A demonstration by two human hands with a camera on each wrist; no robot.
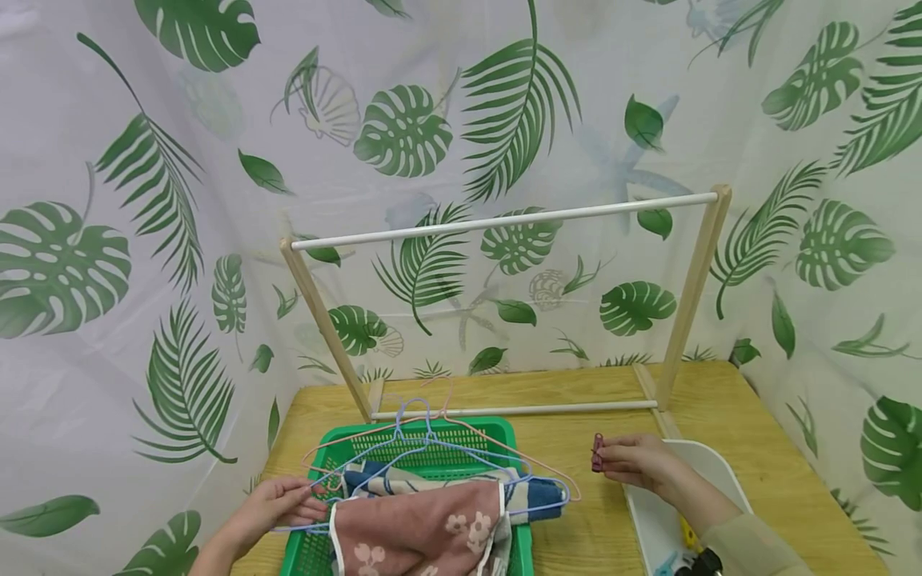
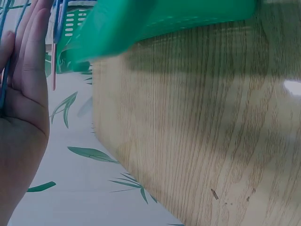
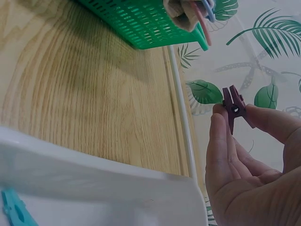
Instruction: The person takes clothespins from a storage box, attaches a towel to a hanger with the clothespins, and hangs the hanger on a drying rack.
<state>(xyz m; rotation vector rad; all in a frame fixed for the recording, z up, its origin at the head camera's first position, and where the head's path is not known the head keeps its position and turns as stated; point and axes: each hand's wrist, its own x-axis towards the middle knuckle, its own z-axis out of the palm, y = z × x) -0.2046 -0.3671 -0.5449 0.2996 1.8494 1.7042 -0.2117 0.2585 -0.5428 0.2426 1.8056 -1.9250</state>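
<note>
At the lower left of the frame, the person's left hand (image 1: 277,506) holds one end of a blue hanger (image 1: 536,507), its wire pinched between the thumb and the nearly straight fingers. A pink cloth (image 1: 421,520) with white flowers hangs from the hanger's lower bar at the bottom centre, in front of and over a green basket (image 1: 298,554). Right of centre, the right hand (image 1: 644,464) pinches a small dark red clothespin (image 1: 597,454) between thumb and fingertips — well apart from the cloth. A pink hanger (image 1: 504,446) overlaps the blue one above the basket, and a blue and white cloth (image 1: 536,494) shows behind the pink one, reaching past the basket's right side. Towards the lower right, under the right forearm, a white tray (image 1: 709,460) sits on the wooden table (image 1: 576,520); the right wrist view shows a light blue clothespin (image 3: 18,209) in it, at the lower left. Across the middle of the head view stands a rack (image 1: 504,225) with a white top rail and wooden posts, in front of a leaf-printed sheet (image 1: 432,48) that fills the background.
</note>
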